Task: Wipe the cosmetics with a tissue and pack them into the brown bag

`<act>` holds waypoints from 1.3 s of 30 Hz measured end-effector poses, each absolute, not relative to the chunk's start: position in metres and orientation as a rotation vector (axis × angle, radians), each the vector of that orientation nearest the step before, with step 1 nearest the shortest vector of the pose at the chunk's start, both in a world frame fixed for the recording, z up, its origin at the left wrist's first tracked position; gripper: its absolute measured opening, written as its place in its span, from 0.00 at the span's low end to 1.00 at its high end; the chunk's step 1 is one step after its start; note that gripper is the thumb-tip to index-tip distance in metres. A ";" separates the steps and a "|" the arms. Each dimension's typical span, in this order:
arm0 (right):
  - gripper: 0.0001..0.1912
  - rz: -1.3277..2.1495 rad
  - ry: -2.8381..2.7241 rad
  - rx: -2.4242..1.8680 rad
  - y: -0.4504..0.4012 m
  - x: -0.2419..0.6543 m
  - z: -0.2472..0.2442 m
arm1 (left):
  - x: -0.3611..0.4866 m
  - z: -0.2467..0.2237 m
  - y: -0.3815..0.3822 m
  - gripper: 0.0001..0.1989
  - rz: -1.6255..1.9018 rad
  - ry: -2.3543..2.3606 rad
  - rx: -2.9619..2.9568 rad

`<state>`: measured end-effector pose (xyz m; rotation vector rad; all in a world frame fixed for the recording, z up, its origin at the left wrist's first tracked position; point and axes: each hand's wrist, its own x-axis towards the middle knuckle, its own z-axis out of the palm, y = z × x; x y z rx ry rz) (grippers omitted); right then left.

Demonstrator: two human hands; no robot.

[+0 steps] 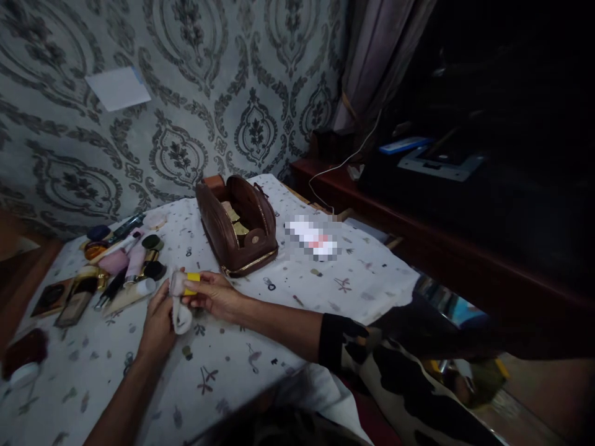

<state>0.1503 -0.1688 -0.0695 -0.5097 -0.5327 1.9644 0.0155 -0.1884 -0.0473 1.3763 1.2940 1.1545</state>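
Small cylindrical container, yellow at one end, pale and translucent at the other (191,284): left of centre in the frame, a bit below mid-height. Held on its side, long axis roughly horizontal in frame. Yellow end faces frame right, pale end faces frame left. Can't tell if the yellow part is cap or label; yellow surface partly covered by fingers. Contents not readable.

White soft cloth, bunched (182,318): directly below the container in frame, also held. Lower part hangs in a rounded fold, bottom edge curved. Upper part runs up to the container's pale end; too blurred to tell whether they touch. Looks dry or damp: can't tell.
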 end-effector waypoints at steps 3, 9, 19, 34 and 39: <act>0.26 1.919 -0.531 -0.585 -0.166 0.151 -0.070 | 0.014 -0.053 -0.190 0.38 1.133 1.257 1.406; 0.29 1.748 -0.716 -0.744 -0.163 0.154 -0.071 | 0.005 -0.066 -0.187 0.41 1.014 1.313 1.920; 0.28 1.655 -0.994 -0.867 -0.170 0.160 -0.062 | 0.007 -0.058 -0.191 0.29 0.952 1.517 2.103; 0.26 1.833 -0.783 -0.694 -0.172 0.160 -0.062 | -0.004 -0.042 -0.186 0.15 1.251 1.491 1.846; 0.26 1.762 -0.939 -0.804 -0.174 0.158 -0.063 | -0.009 -0.042 -0.182 0.18 1.568 1.588 1.586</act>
